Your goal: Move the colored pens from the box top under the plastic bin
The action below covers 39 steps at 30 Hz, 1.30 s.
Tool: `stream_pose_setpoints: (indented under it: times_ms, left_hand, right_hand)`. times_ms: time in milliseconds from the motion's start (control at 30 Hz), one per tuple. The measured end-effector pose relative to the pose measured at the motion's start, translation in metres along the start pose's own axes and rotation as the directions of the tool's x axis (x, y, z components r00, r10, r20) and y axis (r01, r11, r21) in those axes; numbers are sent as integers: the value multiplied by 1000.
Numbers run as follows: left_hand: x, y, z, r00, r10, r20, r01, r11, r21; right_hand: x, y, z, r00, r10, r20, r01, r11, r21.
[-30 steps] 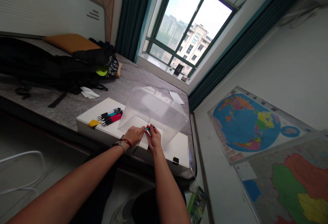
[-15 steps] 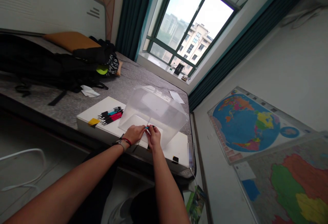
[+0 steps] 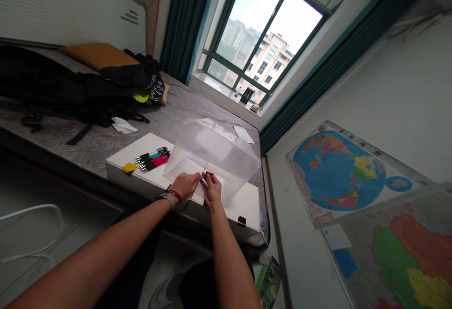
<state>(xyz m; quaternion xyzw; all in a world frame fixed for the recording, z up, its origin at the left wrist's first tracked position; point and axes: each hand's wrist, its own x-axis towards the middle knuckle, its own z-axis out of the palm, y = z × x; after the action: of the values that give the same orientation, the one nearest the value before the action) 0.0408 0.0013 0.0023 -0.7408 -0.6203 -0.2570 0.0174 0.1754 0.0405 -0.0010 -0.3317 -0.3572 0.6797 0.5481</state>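
My left hand (image 3: 187, 185) and my right hand (image 3: 212, 189) meet at the front of a clear plastic bin (image 3: 215, 146). Between their fingertips is a teal and black pen (image 3: 204, 175), mostly covered by the fingers. Both hands are closed on it, one at each end. Whether it is a whole pen or parts of one, I cannot tell. The bin lies tipped with its opening toward me on a long white box (image 3: 243, 200). Left of the bin, several ballpoint pens (image 3: 153, 159) in black, teal and red lie side by side on the box.
The white box rests on a grey mattress (image 3: 197, 99). A black backpack (image 3: 81, 92) and crumpled tissue (image 3: 123, 126) lie at the left. White paper (image 3: 243, 134) sits behind the bin. Yellow tape (image 3: 129, 167) marks the box's left edge. A white cable (image 3: 52, 205) hangs lower left.
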Motion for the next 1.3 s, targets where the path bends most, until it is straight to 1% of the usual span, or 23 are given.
stream_pose_setpoints:
  times_ms: [100,200,233,300,400,467,567,633,700,733,767,800,833,867,900,933,967,1000,1033,1067,1133,1200,1300]
  left_hand:
    - [0,1,-1,1000,4,-19,-5,1000,-27]
    - [0,1,0,1000,-3,-14,3,998,-57]
    - [0,0,0,999,-31,-11,30,997,-75]
    - [1,-2,2,991,-133,-11,131,982,-135]
    - [3,-8,5,952,-303,-37,283,922,-264]
    - [5,-11,6,927,-367,-73,324,884,-337]
    - [7,-14,6,902,-412,-125,333,851,-406]
    - [7,-15,6,895,-423,-140,331,841,-427]
    - [7,-15,5,890,-433,-145,334,835,-438]
    - [6,-15,5,888,-437,-143,338,831,-441]
    - [6,-15,5,887,-440,-139,342,829,-444]
    - [6,-15,5,887,-441,-134,344,827,-445]
    - [6,-15,5,888,-442,-129,346,825,-446]
    - [5,-15,5,888,-442,-125,347,824,-448]
    - [5,-15,5,888,-443,-122,348,823,-450]
    - [5,-16,5,888,-443,-120,348,821,-453]
    - [5,-16,5,888,-444,-116,349,818,-457]
    - [5,-16,4,889,-445,-109,350,814,-464]
    - [5,-15,3,889,-446,-100,352,808,-471]
    - [5,-15,3,891,-446,-90,354,803,-479]
    - [4,-15,0,894,-443,-69,357,796,-488]
    - [3,-14,-2,899,-433,-61,352,800,-485]
    - [2,-13,-5,909,-411,-65,336,818,-467]
  right_hand:
    - [0,1,1,1000,-7,-25,7,1000,-6]
    - [1,2,1,1000,-12,-22,12,1000,-13]
    - [1,2,0,1000,-7,-22,7,1000,-14]
    - [2,1,-1,999,10,-33,-10,1000,5]
    - [4,-3,-4,995,53,-82,-46,995,85]
    - [5,-4,-5,991,76,-110,-65,993,100]
    - [5,-3,-2,993,67,-99,-69,998,-14]
    - [7,-4,3,996,72,-57,-81,982,-173]
    - [13,-11,8,998,65,-23,-69,922,-382]
    - [18,-17,10,999,43,-15,-45,867,-496]
    - [23,-25,11,1000,-10,-18,-3,796,-606]
    - [29,-34,11,996,-82,-43,28,702,-711]
    - [36,-43,11,985,-165,-49,57,585,-809]
    - [42,-53,11,971,-238,-22,88,442,-893]
    - [48,-61,10,963,-267,40,117,277,-954]
    - [53,-69,8,961,-255,106,137,104,-985]
    - [57,-74,7,970,-199,141,135,-42,-990]
    - [60,-77,5,978,-133,160,138,-164,-977]
    - [62,-78,4,984,-68,165,143,-261,-955]
    - [63,-78,2,987,-12,163,150,-334,-931]
    - [63,-73,-1,984,61,168,178,-430,-885]
    - [61,-66,-4,977,101,188,214,-485,-848]
    - [59,-58,-7,964,119,239,266,-516,-814]
